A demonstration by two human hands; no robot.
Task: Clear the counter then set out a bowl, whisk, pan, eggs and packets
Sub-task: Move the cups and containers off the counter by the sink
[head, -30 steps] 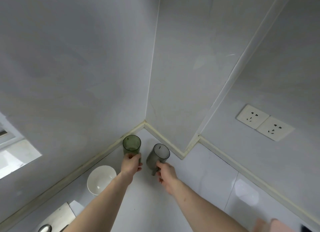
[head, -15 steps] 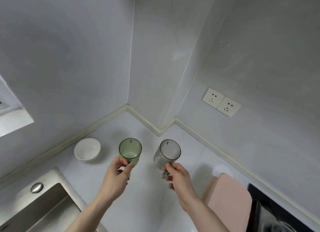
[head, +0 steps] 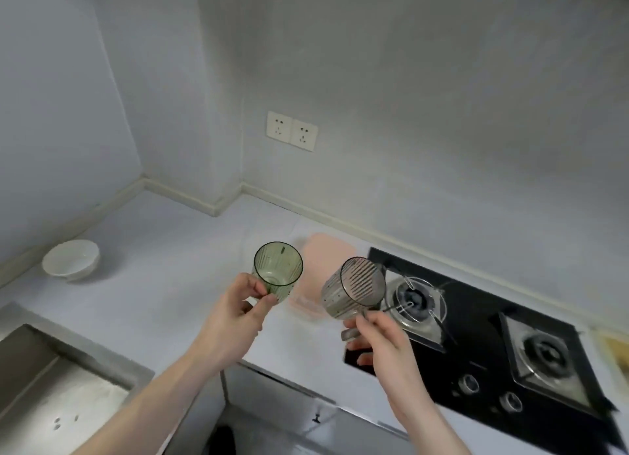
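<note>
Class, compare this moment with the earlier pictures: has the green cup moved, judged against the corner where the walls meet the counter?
Yes. The green cup, held in the left hand, has come away from the wall corner, toward the person and off the counter.

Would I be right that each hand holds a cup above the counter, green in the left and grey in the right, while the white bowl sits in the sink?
Not quite: the white bowl sits on the counter near the wall, not in the sink. The head view shows it. The rest holds: the left hand holds the green cup, the right hand the grey cup.
</note>
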